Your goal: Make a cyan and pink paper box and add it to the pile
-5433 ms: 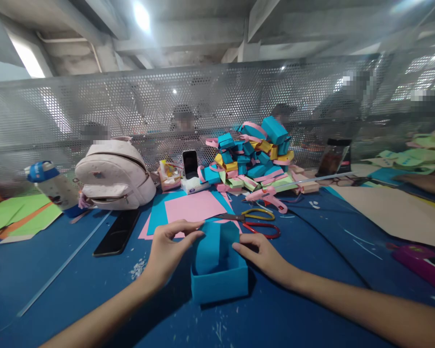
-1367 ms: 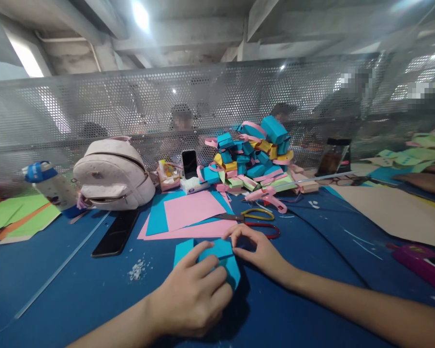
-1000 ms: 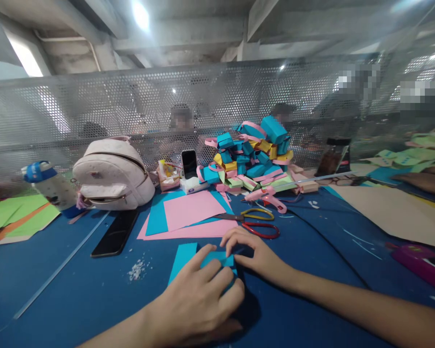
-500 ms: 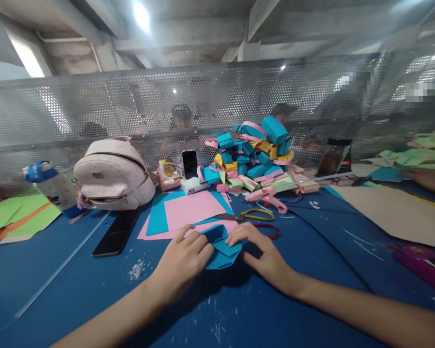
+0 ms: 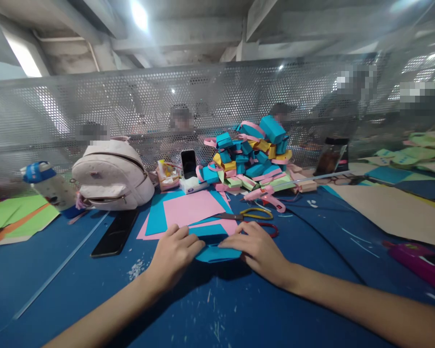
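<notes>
A folded piece of blue paper (image 5: 217,252) is held between my two hands, a little above the blue table. My left hand (image 5: 176,251) grips its left end with curled fingers. At the other end, my right hand (image 5: 259,249) pinches the paper between thumb and fingers. The paper has an opening along its top, and its ends are partly hidden by my fingers. Just beyond lie scissors (image 5: 255,213) with one yellow and one red handle, partly over pink sheets (image 5: 194,209) and blue sheets (image 5: 156,220).
A pink glue gun (image 5: 266,194) with a clear stick lies before a heap of folded paper boxes (image 5: 253,154). A black phone (image 5: 116,234), white backpack (image 5: 112,176) and bottle (image 5: 52,186) are at left. At right are a beige sheet (image 5: 395,208) and purple object (image 5: 420,263).
My left hand has shifted left and the blue paper now looks wider and flatter between my hands. A co-worker's hand at the far right has left the view.
</notes>
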`<state>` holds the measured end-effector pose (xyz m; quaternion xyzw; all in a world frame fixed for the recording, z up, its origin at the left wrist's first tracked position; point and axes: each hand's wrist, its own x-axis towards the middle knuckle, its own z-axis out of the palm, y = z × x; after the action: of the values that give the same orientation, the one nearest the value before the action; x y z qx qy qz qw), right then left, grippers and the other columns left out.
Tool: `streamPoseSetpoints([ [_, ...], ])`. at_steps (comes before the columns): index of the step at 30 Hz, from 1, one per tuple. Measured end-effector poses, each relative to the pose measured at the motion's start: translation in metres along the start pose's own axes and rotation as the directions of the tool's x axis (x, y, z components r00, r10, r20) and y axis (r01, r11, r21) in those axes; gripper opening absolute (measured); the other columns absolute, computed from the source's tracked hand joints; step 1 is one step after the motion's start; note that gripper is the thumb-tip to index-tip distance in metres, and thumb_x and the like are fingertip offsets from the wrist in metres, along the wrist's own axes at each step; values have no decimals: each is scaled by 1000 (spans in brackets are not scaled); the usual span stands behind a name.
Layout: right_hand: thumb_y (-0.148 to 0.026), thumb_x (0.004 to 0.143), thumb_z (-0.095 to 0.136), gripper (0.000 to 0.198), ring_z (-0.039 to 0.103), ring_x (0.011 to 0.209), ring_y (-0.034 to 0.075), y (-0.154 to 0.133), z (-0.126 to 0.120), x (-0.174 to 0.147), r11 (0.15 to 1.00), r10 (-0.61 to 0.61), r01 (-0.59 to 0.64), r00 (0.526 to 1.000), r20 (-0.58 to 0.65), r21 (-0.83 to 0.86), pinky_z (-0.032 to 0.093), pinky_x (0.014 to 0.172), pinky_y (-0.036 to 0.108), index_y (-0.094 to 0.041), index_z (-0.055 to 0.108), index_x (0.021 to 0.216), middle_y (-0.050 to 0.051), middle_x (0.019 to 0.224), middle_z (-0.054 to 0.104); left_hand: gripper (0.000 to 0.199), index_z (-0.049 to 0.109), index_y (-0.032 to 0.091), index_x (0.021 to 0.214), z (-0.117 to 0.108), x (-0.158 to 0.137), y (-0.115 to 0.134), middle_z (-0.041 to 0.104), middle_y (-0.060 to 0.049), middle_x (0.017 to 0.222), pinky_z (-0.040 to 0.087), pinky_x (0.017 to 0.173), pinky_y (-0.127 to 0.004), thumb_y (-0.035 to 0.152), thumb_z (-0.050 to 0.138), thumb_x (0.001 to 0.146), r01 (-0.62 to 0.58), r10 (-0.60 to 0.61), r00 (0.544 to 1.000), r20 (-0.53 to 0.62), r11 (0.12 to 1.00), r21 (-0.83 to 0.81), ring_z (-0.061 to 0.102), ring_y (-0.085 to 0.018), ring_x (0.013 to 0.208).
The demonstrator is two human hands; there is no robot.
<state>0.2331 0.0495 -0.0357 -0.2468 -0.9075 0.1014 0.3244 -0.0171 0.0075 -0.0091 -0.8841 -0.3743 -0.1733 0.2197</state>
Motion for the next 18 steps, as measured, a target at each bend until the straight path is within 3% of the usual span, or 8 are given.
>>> streamPoseSetpoints([
  [5,-2,84,54,42,55,84,22,12,0,-2,994,-44,35,995,-86,-106,39,71,34,-27,69,113,5,90,68,19,67,18,94,11,-6,-9,67,-5,76,32,61,-32,19,48,95,59,-57,998,17,995,-86,55,-19,67],
  [9,-3,87,48,39,56,84,21,13,0,-1,996,-48,39,992,-115,-79,42,71,34,-25,68,111,5,88,68,21,68,19,90,13,-8,-11,68,-3,73,37,56,-27,14,47,92,157,-157,987,19,957,-246,59,-16,61],
  [13,-14,94,49,25,60,84,20,12,2,2,999,21,-14,984,-178,41,47,74,34,-23,68,107,5,91,68,19,68,18,93,14,-6,-4,71,-2,78,45,58,-22,13,50,90,283,-299,953,40,842,-460,65,-15,65],
  [18,-15,93,53,24,63,95,20,15,3,1,984,-30,48,994,-104,173,50,80,34,-26,66,110,4,102,72,26,67,16,99,17,-5,12,71,-1,70,51,58,-21,5,48,87,326,-350,931,108,657,-680,65,-13,58],
])
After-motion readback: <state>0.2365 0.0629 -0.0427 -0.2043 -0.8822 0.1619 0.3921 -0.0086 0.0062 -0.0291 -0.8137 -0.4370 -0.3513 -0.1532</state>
